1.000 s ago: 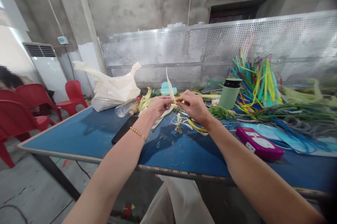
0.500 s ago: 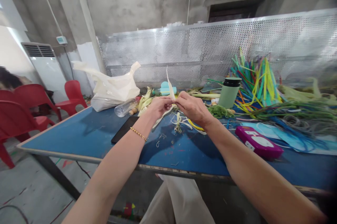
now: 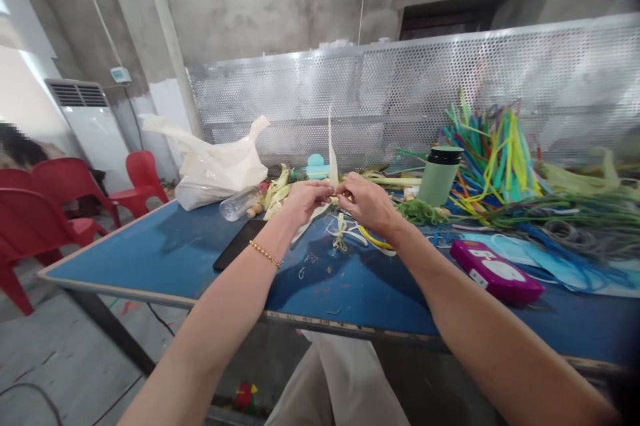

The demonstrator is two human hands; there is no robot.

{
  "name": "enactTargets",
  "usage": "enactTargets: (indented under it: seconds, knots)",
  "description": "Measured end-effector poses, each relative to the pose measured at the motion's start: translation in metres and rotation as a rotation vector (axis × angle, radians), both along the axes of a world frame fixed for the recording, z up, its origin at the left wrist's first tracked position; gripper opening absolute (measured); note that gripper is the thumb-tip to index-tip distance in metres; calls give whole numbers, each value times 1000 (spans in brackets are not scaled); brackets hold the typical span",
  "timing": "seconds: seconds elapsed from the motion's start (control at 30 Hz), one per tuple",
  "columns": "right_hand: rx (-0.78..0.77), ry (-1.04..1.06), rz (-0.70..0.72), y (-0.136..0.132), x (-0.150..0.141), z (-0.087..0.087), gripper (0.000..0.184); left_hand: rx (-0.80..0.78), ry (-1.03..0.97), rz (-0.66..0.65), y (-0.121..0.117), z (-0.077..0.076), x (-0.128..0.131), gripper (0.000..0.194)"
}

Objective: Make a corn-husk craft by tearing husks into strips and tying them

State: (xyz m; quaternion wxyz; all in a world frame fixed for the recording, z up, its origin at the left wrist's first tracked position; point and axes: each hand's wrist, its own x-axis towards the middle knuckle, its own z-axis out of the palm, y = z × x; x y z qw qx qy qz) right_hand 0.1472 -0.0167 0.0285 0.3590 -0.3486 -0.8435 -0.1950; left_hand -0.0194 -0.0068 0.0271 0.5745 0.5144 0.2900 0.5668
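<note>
A pale, pointed strip of corn husk stands up between my hands over the blue table. My left hand pinches its lower end with thumb and forefinger. Close beside it, my right hand is closed on the same base, fingertips nearly touching the left ones. A second pale strip hangs down below my left hand. On the table just beneath lies a small knotted husk bundle, near a yellow curved band and thin loose scraps.
To the left are a white plastic bag, a clear bottle and a black tablet. On the right stand a green flask, a purple power strip and colourful pipe cleaners. A perforated metal panel runs behind.
The husk strip now stands more upright, where before it leaned left. My fingers have shifted slightly at its base, and the view has moved a little.
</note>
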Motion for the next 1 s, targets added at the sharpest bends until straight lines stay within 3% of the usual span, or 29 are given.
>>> enactTargets:
  seconds: [0.4,0.7,1.0]
  knots:
    - [-225,202,-24,-1,2,4,10,145,170,15,-7,4,-1,11]
    - [-217,221,-17,2,5,3,9,174,202,-22,-10,6,1,26]
    - [-265,365,-26,-2,-2,6,5,168,151,81,-13,7,5,19]
